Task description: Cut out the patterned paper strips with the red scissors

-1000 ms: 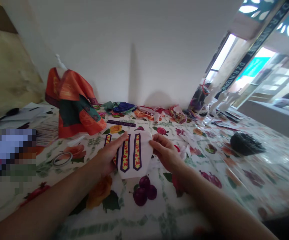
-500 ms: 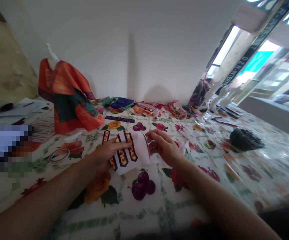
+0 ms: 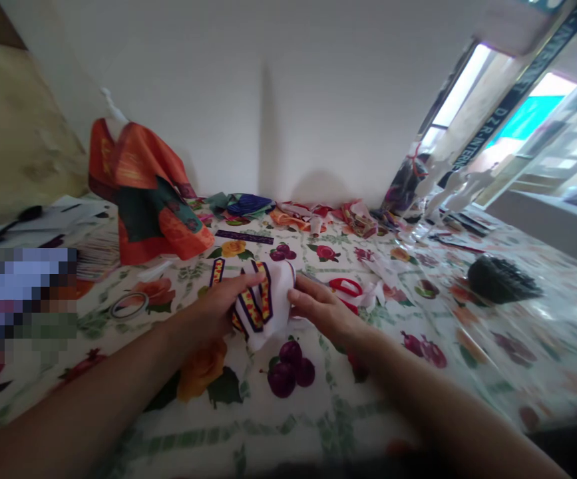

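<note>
At centre, the left hand (image 3: 221,301) grips the white cloth (image 3: 281,296). The right hand (image 3: 327,309) pinches its opposite edge, probably for steadiness.

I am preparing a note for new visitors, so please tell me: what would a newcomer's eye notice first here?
Probably the orange and dark green cloth dress on a white stand, at the left against the pale wall. Next, the white cloth piece with yellow-and-purple strips, held between the left hand and right hand.
</note>
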Demonstrator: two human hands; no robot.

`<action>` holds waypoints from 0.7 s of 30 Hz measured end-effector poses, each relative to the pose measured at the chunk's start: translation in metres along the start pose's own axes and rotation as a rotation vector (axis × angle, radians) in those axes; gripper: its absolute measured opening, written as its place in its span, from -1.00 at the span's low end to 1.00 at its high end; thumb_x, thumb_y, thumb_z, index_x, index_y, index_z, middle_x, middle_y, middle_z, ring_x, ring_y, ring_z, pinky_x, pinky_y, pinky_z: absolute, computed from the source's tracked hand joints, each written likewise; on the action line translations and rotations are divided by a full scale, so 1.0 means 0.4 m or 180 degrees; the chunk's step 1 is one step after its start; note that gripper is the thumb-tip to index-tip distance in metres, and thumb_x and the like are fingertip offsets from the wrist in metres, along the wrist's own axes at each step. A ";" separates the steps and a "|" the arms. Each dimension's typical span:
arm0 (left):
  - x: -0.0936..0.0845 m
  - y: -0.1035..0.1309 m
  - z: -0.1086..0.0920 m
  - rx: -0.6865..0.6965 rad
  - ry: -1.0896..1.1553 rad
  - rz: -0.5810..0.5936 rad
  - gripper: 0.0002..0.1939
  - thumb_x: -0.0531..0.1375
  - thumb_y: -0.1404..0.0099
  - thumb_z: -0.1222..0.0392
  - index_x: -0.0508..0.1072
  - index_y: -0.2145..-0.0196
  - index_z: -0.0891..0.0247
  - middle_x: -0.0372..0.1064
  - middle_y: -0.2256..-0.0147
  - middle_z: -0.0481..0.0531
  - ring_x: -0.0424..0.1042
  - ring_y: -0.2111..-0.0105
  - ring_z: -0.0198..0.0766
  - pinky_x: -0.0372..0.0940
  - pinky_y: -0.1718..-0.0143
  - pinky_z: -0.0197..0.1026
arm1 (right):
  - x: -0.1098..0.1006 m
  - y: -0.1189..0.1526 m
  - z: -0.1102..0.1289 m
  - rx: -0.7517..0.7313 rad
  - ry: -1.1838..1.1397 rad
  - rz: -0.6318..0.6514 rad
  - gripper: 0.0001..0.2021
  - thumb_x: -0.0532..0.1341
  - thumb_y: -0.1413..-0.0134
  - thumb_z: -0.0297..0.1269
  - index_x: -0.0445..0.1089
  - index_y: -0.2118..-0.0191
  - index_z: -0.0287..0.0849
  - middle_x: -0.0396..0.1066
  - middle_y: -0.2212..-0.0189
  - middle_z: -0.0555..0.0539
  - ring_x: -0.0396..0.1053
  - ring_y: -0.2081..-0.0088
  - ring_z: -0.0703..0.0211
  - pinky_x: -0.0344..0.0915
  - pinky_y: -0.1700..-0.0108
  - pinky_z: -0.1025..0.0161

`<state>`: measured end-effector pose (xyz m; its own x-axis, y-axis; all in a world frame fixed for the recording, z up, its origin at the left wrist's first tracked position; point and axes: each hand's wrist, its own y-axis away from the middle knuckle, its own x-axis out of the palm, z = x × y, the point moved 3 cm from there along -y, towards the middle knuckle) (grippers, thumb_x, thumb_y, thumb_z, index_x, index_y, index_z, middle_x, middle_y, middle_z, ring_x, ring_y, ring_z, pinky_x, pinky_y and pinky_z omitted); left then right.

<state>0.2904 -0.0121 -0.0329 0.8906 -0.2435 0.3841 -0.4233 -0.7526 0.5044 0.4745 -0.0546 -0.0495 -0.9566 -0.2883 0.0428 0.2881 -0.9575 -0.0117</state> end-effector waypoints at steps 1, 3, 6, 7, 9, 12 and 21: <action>0.004 -0.002 0.009 0.0028 -0.0180 0.0199 -0.82 0.29 -0.36 0.18 0.56 0.39 0.29 0.55 0.58 0.06 0.54 0.60 -0.21 0.45 0.57 -0.27 | -0.005 0.000 0.001 -0.0028 0.0121 -0.0084 -0.59 0.38 -0.23 0.14 0.48 0.02 -0.06 0.53 0.12 -0.10 0.51 0.10 -0.06 0.51 0.08 0.07; 0.007 -0.010 0.017 0.0333 -0.0441 0.0599 -0.85 0.43 -0.21 0.20 0.57 0.31 0.28 0.57 0.52 0.03 0.58 0.51 -0.21 0.49 0.45 -0.27 | -0.027 -0.005 0.004 -0.0077 0.0327 -0.0290 -0.63 0.35 -0.23 0.10 0.43 0.10 -0.10 0.51 0.23 -0.08 0.50 0.25 0.00 0.49 0.24 0.14; -0.007 -0.027 -0.003 0.0886 -0.0734 0.0905 -0.68 0.48 -0.12 0.18 0.57 0.16 0.24 0.61 0.37 0.02 0.59 0.41 -0.24 0.48 0.34 -0.27 | -0.084 -0.018 0.009 -0.0228 0.0810 -0.0723 -0.71 0.20 -0.31 0.05 0.33 0.16 -0.09 0.41 0.33 -0.02 0.41 0.37 0.09 0.37 0.37 0.22; -0.020 -0.032 -0.020 0.1052 -0.0938 0.0783 -0.69 0.45 -0.16 0.16 0.56 0.15 0.25 0.58 0.37 0.01 0.56 0.44 -0.27 0.42 0.42 -0.31 | -0.104 -0.022 0.010 -0.0292 0.1030 -0.0843 -0.71 0.19 -0.30 0.05 0.30 0.22 -0.08 0.35 0.39 0.01 0.35 0.43 0.13 0.30 0.42 0.24; -0.057 -0.036 -0.067 0.1468 -0.1407 0.0185 -0.74 0.40 -0.22 0.13 0.53 0.17 0.25 0.49 0.44 -0.06 0.38 0.59 -0.37 0.22 0.59 -0.35 | -0.136 -0.029 0.010 -0.0367 0.1546 -0.0961 -0.71 0.22 -0.27 0.03 0.27 0.31 -0.08 0.24 0.48 0.05 0.26 0.47 0.13 0.21 0.44 0.25; -0.114 -0.021 -0.142 0.2136 -0.2380 -0.0959 -0.80 0.28 -0.32 0.17 0.50 0.12 0.27 0.45 0.45 -0.08 0.31 0.60 -0.38 0.18 0.54 -0.32 | -0.164 -0.031 0.007 -0.0475 0.2329 -0.1018 -0.79 0.25 -0.23 -0.07 0.36 0.20 -0.10 0.34 0.42 -0.02 0.33 0.38 0.05 0.27 0.33 0.18; -0.184 -0.043 -0.165 0.2040 -0.3850 -0.1633 -0.77 0.38 -0.10 0.27 0.40 0.57 0.18 0.33 0.57 -0.07 0.31 0.46 -0.20 0.06 0.41 -0.22 | -0.219 -0.001 0.033 0.0104 0.4004 -0.0610 -0.74 0.20 -0.29 -0.29 0.44 -0.05 -0.18 0.49 0.02 -0.30 0.50 0.07 -0.21 0.38 0.03 -0.02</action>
<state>0.2211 0.0592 -0.0188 0.6478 0.0183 -0.7616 -0.1660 -0.9723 -0.1646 0.5589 -0.0289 -0.0400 -0.3595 0.0350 -0.9325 0.1249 -0.9885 -0.0853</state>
